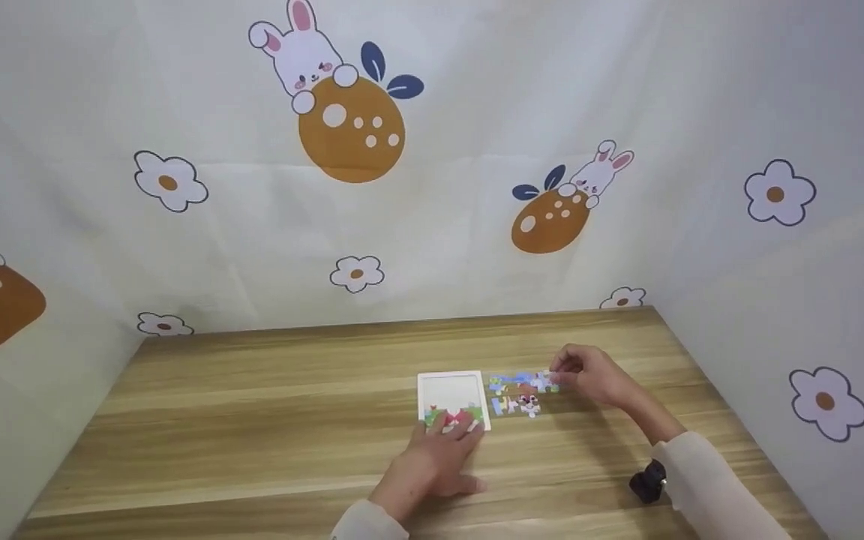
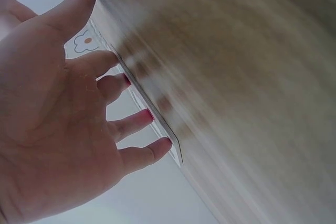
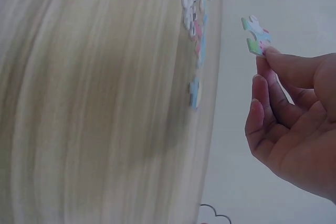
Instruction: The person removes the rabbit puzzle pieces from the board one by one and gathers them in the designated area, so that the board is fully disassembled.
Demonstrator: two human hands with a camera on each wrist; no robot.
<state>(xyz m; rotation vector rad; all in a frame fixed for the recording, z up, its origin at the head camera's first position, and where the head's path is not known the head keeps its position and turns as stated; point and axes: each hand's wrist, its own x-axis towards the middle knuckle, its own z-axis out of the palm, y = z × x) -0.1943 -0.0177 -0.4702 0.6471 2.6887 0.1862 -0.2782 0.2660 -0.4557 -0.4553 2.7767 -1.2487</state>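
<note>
A square white puzzle tray (image 1: pixel 450 373) lies on the table, with colourful pieces (image 1: pixel 475 412) along its near side. My left hand (image 1: pixel 432 459) rests its spread fingertips on that near part; in the left wrist view the fingers (image 2: pixel 134 123) reach the tray's edge (image 2: pixel 163 119) almost straight. To the right of the tray, my right hand (image 1: pixel 589 373) is raised over the loose pieces. Between thumb and forefinger it pinches a puzzle piece (image 3: pixel 262 39) in pale blue, white and green, seen clearly in the right wrist view. The left fingers cover some of the tray's pieces.
Several loose puzzle pieces (image 1: pixel 528 405) lie close together just right of the tray. A small black object (image 1: pixel 648 482) is at the right sleeve's cuff. Patterned cloth (image 1: pixel 447 225) hangs behind and beside the wooden table (image 1: pixel 252 420).
</note>
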